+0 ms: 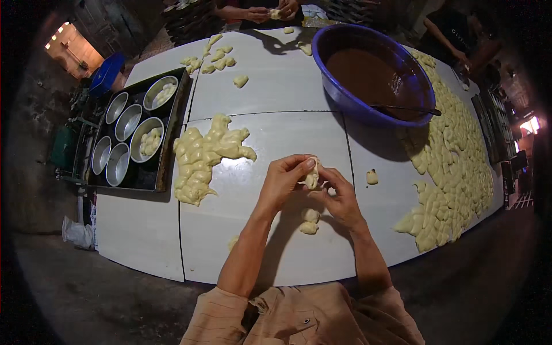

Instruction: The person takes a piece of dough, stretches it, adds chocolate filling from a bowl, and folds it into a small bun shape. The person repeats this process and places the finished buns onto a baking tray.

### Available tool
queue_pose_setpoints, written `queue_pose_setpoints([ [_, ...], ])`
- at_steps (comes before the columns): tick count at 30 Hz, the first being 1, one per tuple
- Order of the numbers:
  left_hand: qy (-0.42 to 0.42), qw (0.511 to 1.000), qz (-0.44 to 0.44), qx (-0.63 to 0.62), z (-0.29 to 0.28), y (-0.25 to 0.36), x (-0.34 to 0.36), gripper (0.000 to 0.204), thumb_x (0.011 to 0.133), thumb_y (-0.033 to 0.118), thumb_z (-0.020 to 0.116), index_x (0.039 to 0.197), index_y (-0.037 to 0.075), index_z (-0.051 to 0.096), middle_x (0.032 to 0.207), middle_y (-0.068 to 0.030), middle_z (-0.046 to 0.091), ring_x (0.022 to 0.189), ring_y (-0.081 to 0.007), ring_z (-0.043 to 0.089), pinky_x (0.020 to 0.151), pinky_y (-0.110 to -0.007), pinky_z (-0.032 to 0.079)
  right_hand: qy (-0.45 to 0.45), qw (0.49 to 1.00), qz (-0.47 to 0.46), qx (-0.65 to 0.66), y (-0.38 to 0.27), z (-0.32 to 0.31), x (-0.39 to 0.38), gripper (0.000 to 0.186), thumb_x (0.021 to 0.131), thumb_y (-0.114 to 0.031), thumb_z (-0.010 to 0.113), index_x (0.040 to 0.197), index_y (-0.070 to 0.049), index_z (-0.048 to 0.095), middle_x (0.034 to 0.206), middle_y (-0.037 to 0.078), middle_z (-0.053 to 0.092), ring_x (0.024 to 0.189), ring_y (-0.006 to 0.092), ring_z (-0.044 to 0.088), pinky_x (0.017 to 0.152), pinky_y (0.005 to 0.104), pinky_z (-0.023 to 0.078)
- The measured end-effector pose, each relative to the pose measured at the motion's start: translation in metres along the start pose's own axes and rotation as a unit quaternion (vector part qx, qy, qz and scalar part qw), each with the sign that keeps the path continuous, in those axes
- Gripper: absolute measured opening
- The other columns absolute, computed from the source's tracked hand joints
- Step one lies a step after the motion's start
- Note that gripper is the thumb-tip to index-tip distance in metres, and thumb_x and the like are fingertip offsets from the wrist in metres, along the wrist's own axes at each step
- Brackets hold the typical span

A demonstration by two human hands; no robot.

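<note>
Dough pc [311, 174] is pinched btwn fingertips of L hand [283, 179] & R hand [343, 201] above worktop [328, 261]; balls [150, 144] are held in 2 of 6 tins [118, 165], w/ dough mass [454, 167] at far R seemingly left unshaped.

Held dough [312, 175] partly under fingers [302, 167], lump [232, 242] partly behind left forearm [248, 246], far person [257, 14] cropped

Far left: bright wall opening [75, 53], blue tub [108, 73] just beside | left: green equipment [62, 146] | near left: crumpled pale plastic bag [76, 232], low | far right: co-worker [444, 35], dark top | right: dark stack [493, 129], bright light [530, 125]
</note>
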State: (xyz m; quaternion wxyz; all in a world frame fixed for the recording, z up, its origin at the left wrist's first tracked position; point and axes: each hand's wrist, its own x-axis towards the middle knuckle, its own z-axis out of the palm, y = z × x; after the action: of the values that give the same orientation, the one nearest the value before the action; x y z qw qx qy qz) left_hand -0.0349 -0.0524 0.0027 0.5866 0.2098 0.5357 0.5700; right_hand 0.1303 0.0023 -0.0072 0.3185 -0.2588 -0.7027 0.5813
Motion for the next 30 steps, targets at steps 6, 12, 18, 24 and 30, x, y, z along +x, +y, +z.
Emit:
queue_pose_setpoints([
  [6, 0.009, 0.993, 0.111, -0.027, 0.009, -0.013, -0.021, 0.033, 0.091, 0.018, 0.071, 0.118, -0.002, 0.066, 0.103, -0.0105, 0.070, 0.093, -0.0176, 0.068, 0.078, -0.032, 0.060, 0.035, 0.975, -0.184, -0.120, 0.018, 0.002, 0.001, 0.032, 0.092, -0.005, 0.067, 0.123, -0.005, 0.060, 0.122, 0.010, 0.057, 0.110, 0.0179, 0.057, 0.086, 0.0321, 0.050],
  [12, -0.044, 0.992, 0.116, -0.011, 0.002, -0.040, -0.024, 0.028, 0.098, 0.014, 0.059, 0.120, -0.001, 0.066, 0.108, -0.0099, 0.070, 0.093, -0.0175, 0.068, 0.079, -0.031, 0.060, 0.155, 0.969, -0.176, -0.077, 0.024, 0.021, -0.003, 0.016, 0.094, -0.006, 0.065, 0.108, -0.004, 0.058, 0.103, 0.009, 0.062, 0.087, 0.0157, 0.061, 0.076, 0.0303, 0.051],
  [18, 0.042, 0.983, 0.086, 0.154, 0.011, -0.027, -0.039, 0.028, 0.095, 0.019, 0.067, 0.112, -0.004, 0.068, 0.098, -0.0093, 0.071, 0.088, -0.0170, 0.068, 0.080, -0.030, 0.057, 0.196, 0.966, -0.137, -0.100, 0.028, 0.022, -0.002, 0.012, 0.092, -0.009, 0.070, 0.097, -0.001, 0.062, 0.081, 0.005, 0.062, 0.072, 0.0123, 0.059, 0.063, 0.0286, 0.050],
  [24, 0.102, 0.989, 0.109, 0.019, -0.009, -0.057, -0.055, 0.035, 0.098, 0.025, 0.064, 0.111, -0.007, 0.067, 0.095, -0.0097, 0.071, 0.087, -0.0149, 0.067, 0.079, -0.029, 0.056, -0.081, 0.995, -0.019, -0.053, -0.009, 0.010, -0.022, 0.026, 0.094, -0.014, 0.064, 0.118, -0.003, 0.061, 0.111, 0.008, 0.061, 0.090, 0.0155, 0.063, 0.079, 0.0296, 0.054],
  [30, 0.191, 0.951, -0.011, 0.244, -0.025, -0.055, -0.084, 0.046, 0.101, 0.035, 0.055, 0.130, -0.001, 0.060, 0.107, -0.0153, 0.072, 0.092, -0.0179, 0.068, 0.076, -0.028, 0.052, -0.248, 0.951, 0.083, -0.164, 0.019, -0.002, -0.013, 0.023, 0.094, -0.018, 0.059, 0.111, -0.006, 0.068, 0.112, 0.010, 0.063, 0.097, 0.0252, 0.061, 0.087, 0.0367, 0.052],
])
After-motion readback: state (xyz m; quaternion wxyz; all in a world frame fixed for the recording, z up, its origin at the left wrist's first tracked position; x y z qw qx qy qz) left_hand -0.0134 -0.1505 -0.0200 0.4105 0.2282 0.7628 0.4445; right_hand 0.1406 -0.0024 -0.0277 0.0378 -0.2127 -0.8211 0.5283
